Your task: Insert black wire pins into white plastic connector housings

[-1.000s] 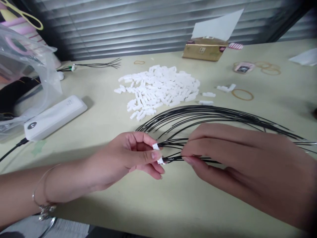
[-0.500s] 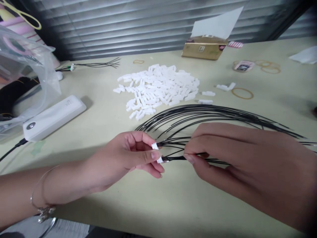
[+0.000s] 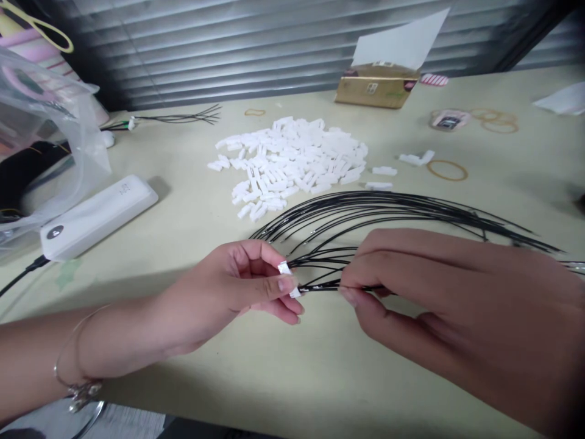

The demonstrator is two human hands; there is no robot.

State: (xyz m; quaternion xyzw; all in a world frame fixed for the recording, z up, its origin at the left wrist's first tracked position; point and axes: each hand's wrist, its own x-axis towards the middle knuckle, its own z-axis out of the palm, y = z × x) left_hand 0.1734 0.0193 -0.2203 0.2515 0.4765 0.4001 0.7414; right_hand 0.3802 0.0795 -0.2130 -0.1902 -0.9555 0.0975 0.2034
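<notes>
Being pinched between the left hand's thumb and fingers, a small white connector is held above the near middle of a pale table. The left hand is closed on it, with the lower fingers loosely curled beneath. From the connector's right side, thin black wires are led toward the right hand, by which the lowest strands are gripped between thumb and forefinger; exactly how many are pinched cannot be told.

Just behind the hands, a bundle of loose black wires is spread in a long arc, with shiny metal tips seen at its left end. Beyond it, a large pile of white connectors is heaped, with a few pieces scattered to its right near 1 tan rubber band.

At the left, a white power bank is plugged into a black cable, near a clear plastic bag. At the back, an open gold box is placed before grey blinds.
</notes>
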